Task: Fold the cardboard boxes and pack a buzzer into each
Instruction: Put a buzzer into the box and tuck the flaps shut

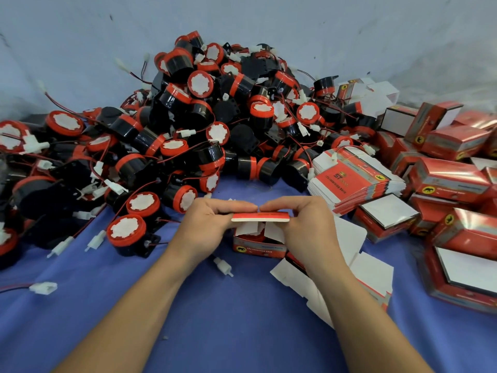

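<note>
So the person is working near the middle of the worktop [215, 319], and both hands are pinching the top flap [260, 217] of a little red box [258, 247]. The left hand [207, 222] is taking the flap's left end and the right hand [301, 222] its right end, fingers on top, thumbs underneath. The box is sitting on the blue cloth right below them, side tabs folded in, flap not yet tucked. Something red is peeking out inside, probably a buzzer, but it's hard to tell.

Progress-wise, made-up boxes [451, 181] are piling along the right edge, some looking open on top. Plenty left though, judging by the huge buzzer heap [199, 125] filling the far left side. There's also a stack of flat boxes [355, 181] just right of it and more flats [373, 275] under the right forearm.
</note>
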